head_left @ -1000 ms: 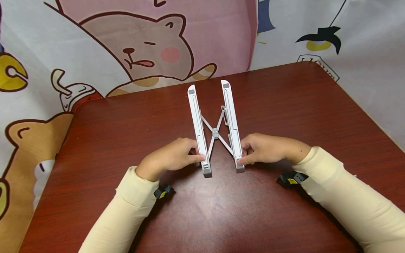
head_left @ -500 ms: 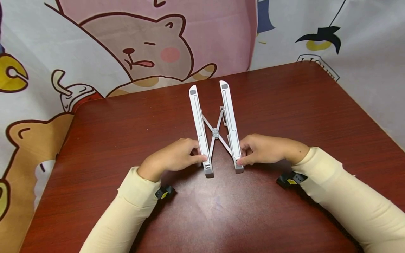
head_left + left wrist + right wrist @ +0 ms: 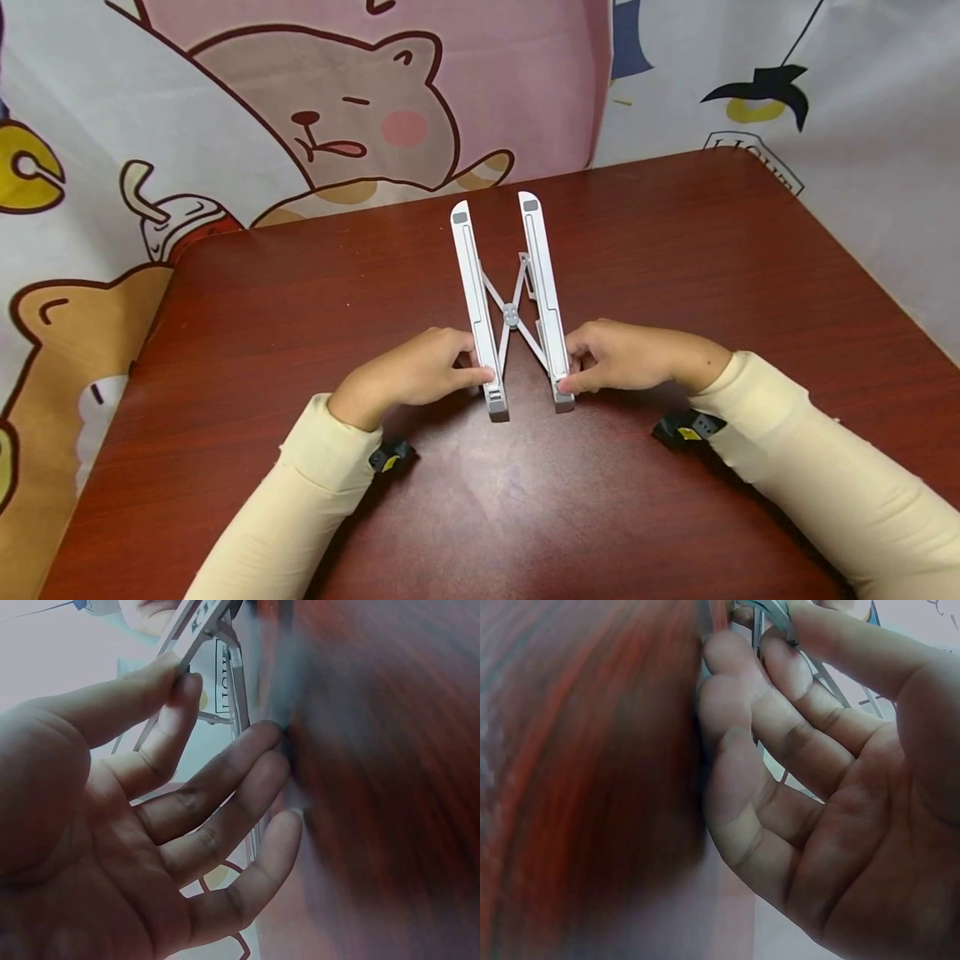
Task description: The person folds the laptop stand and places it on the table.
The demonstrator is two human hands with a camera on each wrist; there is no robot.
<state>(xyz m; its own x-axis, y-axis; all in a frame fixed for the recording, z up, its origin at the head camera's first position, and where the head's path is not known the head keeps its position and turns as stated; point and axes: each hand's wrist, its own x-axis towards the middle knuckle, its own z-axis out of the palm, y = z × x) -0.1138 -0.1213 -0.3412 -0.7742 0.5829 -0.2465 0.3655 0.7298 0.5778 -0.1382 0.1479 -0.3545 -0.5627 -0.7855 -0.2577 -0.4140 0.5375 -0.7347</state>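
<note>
A silver folding laptop stand [image 3: 511, 315] is on the table in the head view, its two long bars joined by crossed struts with a round pivot. My left hand [image 3: 415, 367] pinches the near end of the left bar [image 3: 474, 300] between thumb and finger. On the other side, my right hand [image 3: 633, 354] pinches the near end of the right bar [image 3: 544, 292] the same way. Both wrist views show thumb and index finger on the metal, while the other fingers hang curled close to the tabletop. The bars stand nearer each other at the far end than their full spread would give.
The dark red wooden table [image 3: 300, 317] reaches to a cartoon-printed cloth [image 3: 375, 108] behind it. A small black device [image 3: 392, 457] sits at the left wrist, and another black device [image 3: 686, 427] at the right wrist.
Both hands have moved slightly inward, bringing the two bars of the laptop stand closer together. The grips on the bars look the same.
</note>
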